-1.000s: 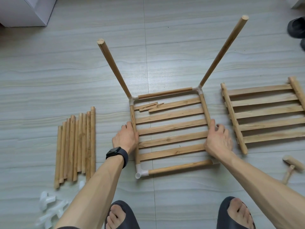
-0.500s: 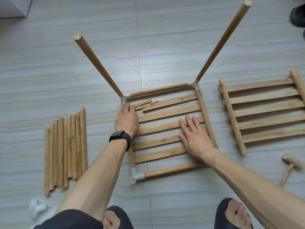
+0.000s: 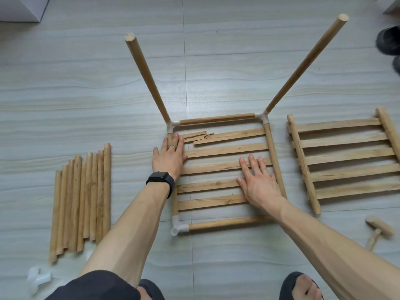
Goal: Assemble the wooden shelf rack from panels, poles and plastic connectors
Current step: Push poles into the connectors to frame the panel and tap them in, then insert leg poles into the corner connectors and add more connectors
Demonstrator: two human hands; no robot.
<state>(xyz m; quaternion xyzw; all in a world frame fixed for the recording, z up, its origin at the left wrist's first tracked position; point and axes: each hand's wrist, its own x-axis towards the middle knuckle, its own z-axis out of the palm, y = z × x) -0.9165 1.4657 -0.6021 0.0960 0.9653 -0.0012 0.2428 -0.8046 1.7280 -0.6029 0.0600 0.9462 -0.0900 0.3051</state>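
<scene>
Resting flat hands (image 3: 169,158) (image 3: 258,183) (fingers straight) on panel (image 3: 212,166).

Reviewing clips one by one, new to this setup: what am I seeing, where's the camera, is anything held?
No machine: a person's bare hands, filmed from a head-worn camera looking down at the floor. A slatted panel lies inside a frame of poles joined by white connectors, two upright poles at its far corners. The left hand and right hand rest flat on it, gripping nothing. Spare poles lie left; a second panel and a mallet right.
</scene>
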